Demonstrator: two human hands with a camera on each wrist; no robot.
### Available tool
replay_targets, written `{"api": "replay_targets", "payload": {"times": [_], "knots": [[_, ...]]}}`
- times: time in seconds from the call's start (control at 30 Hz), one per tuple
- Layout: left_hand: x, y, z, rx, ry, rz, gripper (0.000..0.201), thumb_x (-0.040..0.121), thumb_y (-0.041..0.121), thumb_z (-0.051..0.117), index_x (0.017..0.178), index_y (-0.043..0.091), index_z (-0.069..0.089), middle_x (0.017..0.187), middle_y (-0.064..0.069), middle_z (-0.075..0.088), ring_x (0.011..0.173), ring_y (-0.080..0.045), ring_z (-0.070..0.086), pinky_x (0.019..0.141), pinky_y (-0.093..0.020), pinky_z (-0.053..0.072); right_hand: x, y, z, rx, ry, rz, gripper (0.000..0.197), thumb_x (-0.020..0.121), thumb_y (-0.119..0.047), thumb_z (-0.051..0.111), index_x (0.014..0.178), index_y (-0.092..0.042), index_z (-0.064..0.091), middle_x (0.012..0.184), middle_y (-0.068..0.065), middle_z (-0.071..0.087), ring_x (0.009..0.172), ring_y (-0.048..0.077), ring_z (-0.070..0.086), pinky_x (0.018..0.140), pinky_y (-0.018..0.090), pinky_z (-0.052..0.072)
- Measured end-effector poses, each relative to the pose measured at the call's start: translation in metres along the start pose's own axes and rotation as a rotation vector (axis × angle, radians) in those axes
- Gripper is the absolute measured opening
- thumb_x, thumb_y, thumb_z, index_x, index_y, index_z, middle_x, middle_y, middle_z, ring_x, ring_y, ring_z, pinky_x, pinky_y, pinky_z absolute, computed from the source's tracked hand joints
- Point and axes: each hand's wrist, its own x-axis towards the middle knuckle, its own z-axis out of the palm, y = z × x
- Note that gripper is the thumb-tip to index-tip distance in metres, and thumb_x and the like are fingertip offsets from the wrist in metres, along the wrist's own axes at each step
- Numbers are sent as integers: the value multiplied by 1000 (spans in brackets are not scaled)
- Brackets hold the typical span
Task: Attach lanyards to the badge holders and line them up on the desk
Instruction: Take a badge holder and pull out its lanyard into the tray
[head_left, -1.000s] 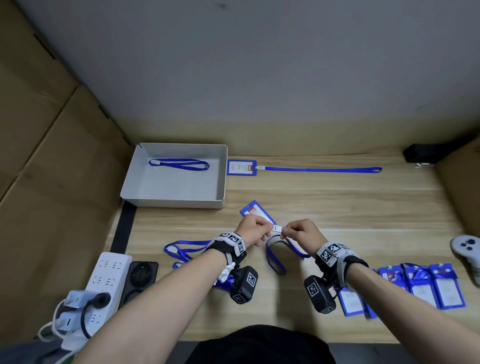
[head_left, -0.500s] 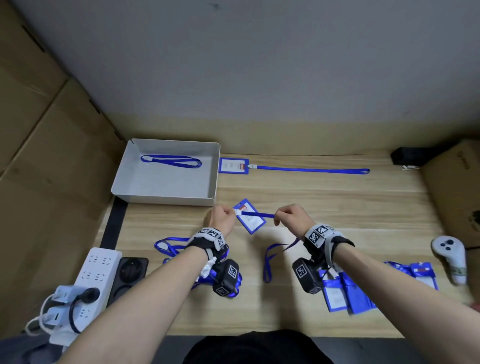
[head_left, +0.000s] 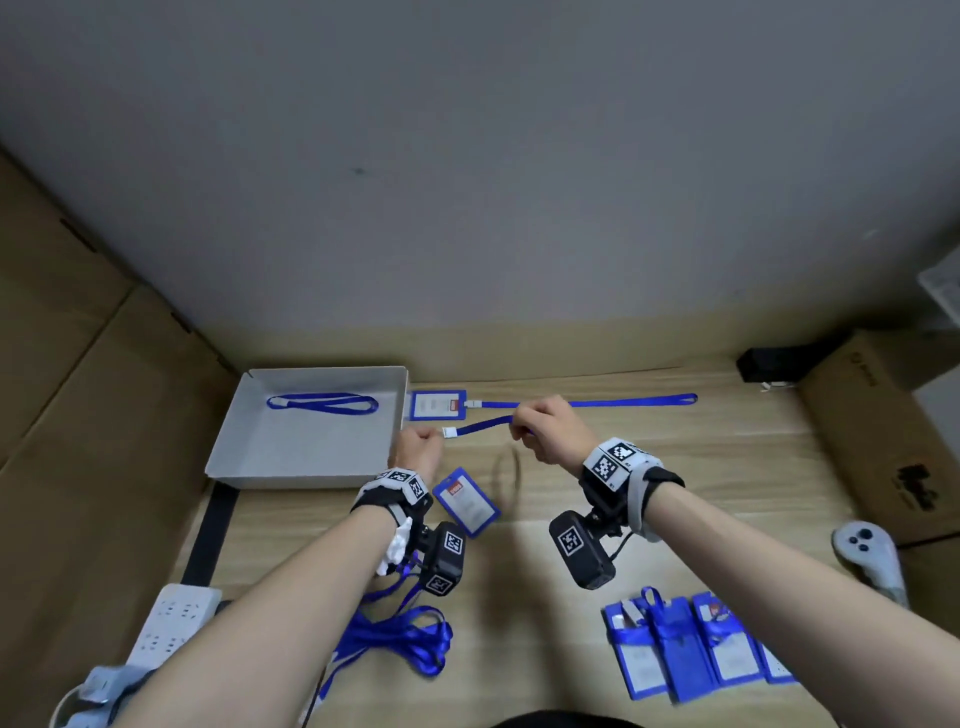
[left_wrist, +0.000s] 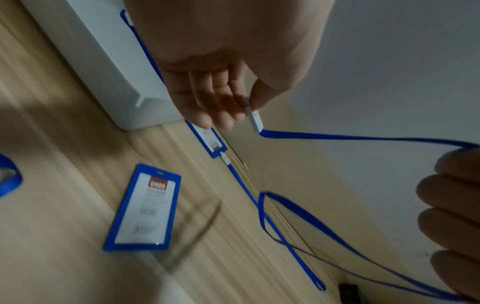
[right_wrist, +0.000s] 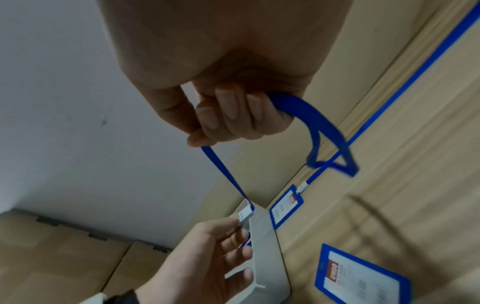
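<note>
My left hand (head_left: 418, 451) pinches the white clip (left_wrist: 254, 118) of a blue lanyard (head_left: 480, 427) between thumb and fingers. My right hand (head_left: 548, 430) grips the strap (right_wrist: 221, 170) a short way along, so it runs taut between the hands above the desk. The rest of the strap hangs in a loop (right_wrist: 330, 139) under the right hand. A blue badge holder (head_left: 466, 501) lies flat on the desk below the hands, apart from the clip. At the back lies a badge holder (head_left: 435, 405) with its lanyard (head_left: 613, 401) stretched out to the right.
A grey tray (head_left: 291, 462) at back left holds one lanyard (head_left: 322, 404). Loose lanyards (head_left: 400, 639) lie near left, several badge holders (head_left: 685, 647) near right. A power strip (head_left: 171, 623), a controller (head_left: 865, 551), a cardboard box (head_left: 878, 441) and a black object (head_left: 769, 361) line the edges.
Both hands rose and moved toward the back with the lanyard pulled straight between them. The badge holder, earlier at the left hand by the clip, now lies on the desk.
</note>
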Motion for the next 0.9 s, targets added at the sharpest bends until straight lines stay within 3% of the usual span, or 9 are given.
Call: {"api": "replay_targets", "payload": {"times": [0.07, 0.2, 0.27, 0.33, 0.47, 0.57, 0.7, 0.8, 0.9], "knots": [[-4, 2, 22, -47, -84, -20, 17, 92, 17, 53, 79, 17, 64, 73, -5, 63, 62, -21, 59, 51, -28, 50, -7, 18, -21, 29, 22, 12, 24, 83, -12, 51, 60, -6, 56, 49, 4, 40, 42, 15, 30, 43, 20, 22], [-15, -14, 75, -28, -285, -71, 16, 92, 10, 55, 77, 13, 63, 65, -4, 58, 52, -17, 51, 42, -21, 35, -23, 91, -71, -229, 36, 91, 21, 71, -30, 52, 56, -18, 63, 55, 2, 57, 54, 18, 51, 56, 30, 40], [-25, -26, 100, 25, -352, -94, 21, 90, 7, 56, 70, 13, 61, 58, -5, 56, 45, -16, 47, 40, -21, 34, -27, 138, -96, -433, -31, 188, 20, 73, -31, 54, 56, -24, 64, 69, 2, 67, 72, 20, 61, 69, 35, 46], [-33, -39, 121, 96, -395, -104, 25, 88, 5, 58, 65, 14, 61, 47, -1, 54, 40, -16, 44, 40, -22, 34, -29, 179, -113, -586, -67, 273, 19, 78, -30, 56, 60, -24, 62, 79, 7, 65, 87, 25, 56, 76, 37, 45], [-41, -55, 145, 163, -438, -164, 22, 87, 6, 60, 66, 12, 64, 54, -4, 60, 43, -18, 47, 40, -21, 37, -27, 227, -129, -657, -76, 296, 30, 71, -40, 48, 51, -18, 47, 62, 2, 46, 79, 24, 45, 69, 29, 35], [-41, -62, 153, 197, -439, -199, 21, 87, 8, 64, 66, 12, 64, 59, -8, 60, 46, -21, 50, 44, -24, 39, -20, 241, -133, -626, -68, 295, 29, 78, -32, 55, 51, -19, 52, 66, 3, 52, 80, 22, 45, 68, 26, 35], [-39, -65, 156, 306, -371, -181, 14, 83, 13, 71, 70, 13, 66, 56, -4, 63, 47, -18, 53, 51, -23, 45, -8, 253, -138, -593, -91, 302, 24, 68, -36, 53, 57, -20, 68, 64, 0, 63, 84, 20, 54, 71, 29, 47], [-37, -62, 153, 523, -334, -151, 15, 77, 26, 76, 83, 15, 68, 71, 3, 66, 67, -16, 62, 63, -23, 48, -6, 254, -137, -611, -105, 290, 24, 72, -40, 62, 61, -20, 68, 70, -4, 63, 91, 16, 50, 74, 33, 48], [-39, -59, 150, 970, -306, -16, 48, 65, 42, 77, 100, 19, 55, 96, 2, 60, 91, -23, 60, 70, -31, 47, -5, 254, -134, -637, -108, 254, 24, 77, -42, 67, 66, -20, 66, 81, -5, 61, 93, 13, 46, 73, 35, 48]]}}
